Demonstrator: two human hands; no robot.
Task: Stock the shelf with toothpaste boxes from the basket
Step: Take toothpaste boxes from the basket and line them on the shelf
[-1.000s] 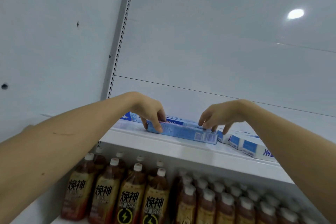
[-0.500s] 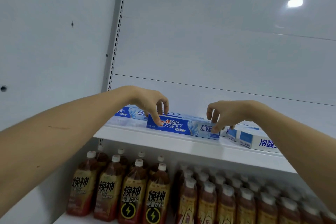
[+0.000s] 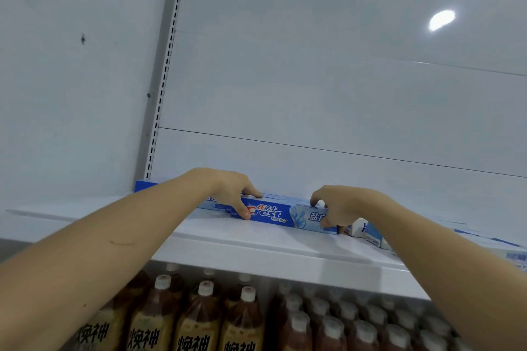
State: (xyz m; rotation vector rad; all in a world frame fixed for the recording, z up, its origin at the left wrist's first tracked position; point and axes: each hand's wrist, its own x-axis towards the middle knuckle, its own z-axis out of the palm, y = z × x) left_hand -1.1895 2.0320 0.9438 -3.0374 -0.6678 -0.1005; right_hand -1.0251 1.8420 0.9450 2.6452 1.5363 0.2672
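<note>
Shelf (image 3: 256, 248), toothpaste box (image 3: 273, 215) pushed deeper, lower

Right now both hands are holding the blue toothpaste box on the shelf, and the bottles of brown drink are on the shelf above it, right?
Not quite. The left hand and right hand do hold the blue toothpaste box on the shelf, but the head view shows the bottles of brown drink on the shelf below it, not above.
</note>
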